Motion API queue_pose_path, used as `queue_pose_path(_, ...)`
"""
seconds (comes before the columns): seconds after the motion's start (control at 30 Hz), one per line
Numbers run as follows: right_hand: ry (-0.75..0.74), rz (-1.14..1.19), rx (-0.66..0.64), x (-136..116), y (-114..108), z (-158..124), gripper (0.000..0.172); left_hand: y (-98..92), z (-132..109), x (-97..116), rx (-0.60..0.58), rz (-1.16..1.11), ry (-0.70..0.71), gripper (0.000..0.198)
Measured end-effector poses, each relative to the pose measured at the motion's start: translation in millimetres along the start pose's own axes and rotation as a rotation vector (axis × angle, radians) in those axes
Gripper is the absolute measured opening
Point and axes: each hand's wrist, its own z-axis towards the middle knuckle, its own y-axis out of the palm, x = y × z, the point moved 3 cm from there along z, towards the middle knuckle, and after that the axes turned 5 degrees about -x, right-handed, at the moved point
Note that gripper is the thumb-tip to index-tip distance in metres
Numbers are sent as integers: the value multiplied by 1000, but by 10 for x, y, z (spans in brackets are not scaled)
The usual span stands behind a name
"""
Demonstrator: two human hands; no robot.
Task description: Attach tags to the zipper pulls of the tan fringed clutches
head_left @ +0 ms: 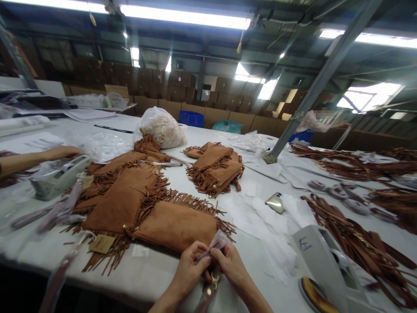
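At the table's near edge my left hand (190, 266) and my right hand (230, 263) meet, fingers pinched on a small clear plastic wrap (216, 241). Below them hangs a brown strap with a gold clasp (211, 282), held between both hands. Just beyond my hands lies a tan suede fringed bag (174, 226), part of a pile of such bags (124, 195).
A second pile of fringed bags (216, 167) lies mid-table, with a white plastic sack (163, 127) behind. Brown straps (361, 243) heap at right beside a tape dispenser (321, 261). Another tape dispenser (58, 174) and a person's arm (35, 157) lie at left. A person (314, 121) stands far right.
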Motion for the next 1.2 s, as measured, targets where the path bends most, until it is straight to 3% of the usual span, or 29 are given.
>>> queue_pose_path(0.17,141,305,39,132,50,-38,14,34,-50,-41,136,183,57,21)
queue_pose_path(0.3,254,492,74,234,49,-42,20,72,-84,91,48,493,134,21)
queue_pose_path(0.4,238,459,82,255,15,-35,29,94,-99,200,-14,651,174,25)
queue_pose_path(0.53,61,182,141,220,-28,-41,37,132,-130,239,-87,708,207,24)
queue_pose_path(0.67,-5,128,149,226,3,-58,43,88,-122,162,-20,525,93,16)
queue_pose_path(0.77,-41,119,157,211,20,-73,42,18,-63,91,34,282,-48,24)
queue_pose_path(0.97,-90,155,175,107,-6,-95,41,-39,41,120,-112,326,-107,31)
queue_pose_path(1.1,-62,254,151,158,47,-76,42,-28,12,61,-177,122,-137,36)
queue_pose_path(1.2,13,424,126,251,128,-41,42,-4,-20,-4,-151,3,-187,39)
